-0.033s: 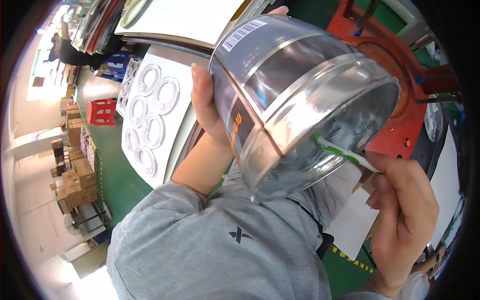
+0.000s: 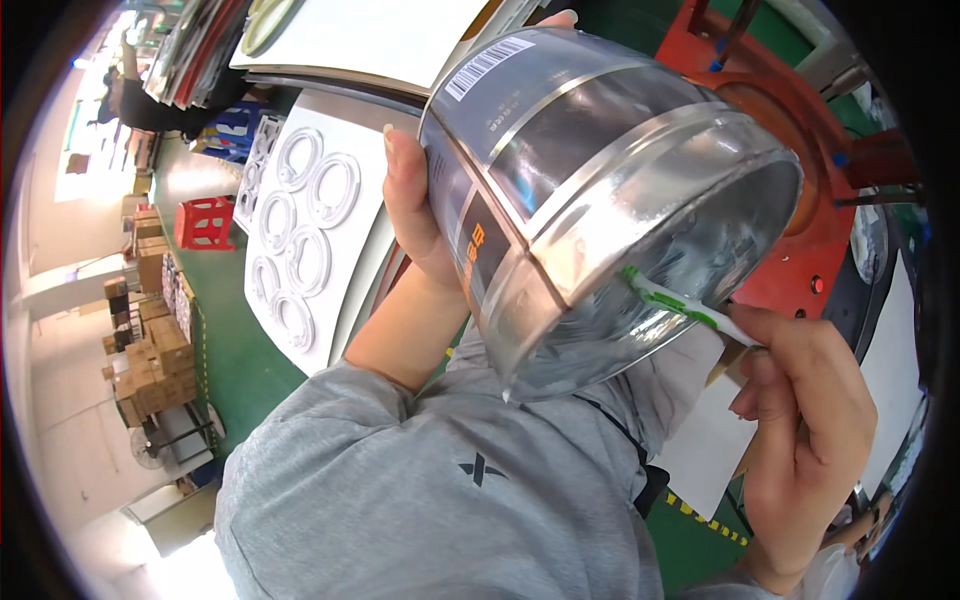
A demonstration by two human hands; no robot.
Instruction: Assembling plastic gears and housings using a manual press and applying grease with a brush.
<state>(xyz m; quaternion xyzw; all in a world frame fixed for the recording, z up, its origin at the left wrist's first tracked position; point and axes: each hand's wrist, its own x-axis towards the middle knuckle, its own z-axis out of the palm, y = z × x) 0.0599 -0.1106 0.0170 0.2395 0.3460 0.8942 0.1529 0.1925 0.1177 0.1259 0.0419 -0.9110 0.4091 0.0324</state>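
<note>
A large metal tin (image 2: 590, 150), with a dark grey printed wall and a bare silver rim, is tilted so that its open mouth faces right and toward me. My left hand (image 2: 418, 215) is closed around its far-left end, and one fingertip shows above the top edge. Between the thumb and fingers of my right hand (image 2: 810, 410) is a slim white and green toothbrush (image 2: 675, 302). Its green end reaches inside the tin's mouth; whether it touches the inner wall I cannot tell. The tin's base is hidden.
Several white rings (image 2: 300, 258) lie on a white board to the left. A red machine (image 2: 780, 270) stands behind the tin at right. Farther left are a red plastic stool (image 2: 205, 224) and stacked cardboard boxes (image 2: 155, 340). White sheets (image 2: 370, 40) lie at the top.
</note>
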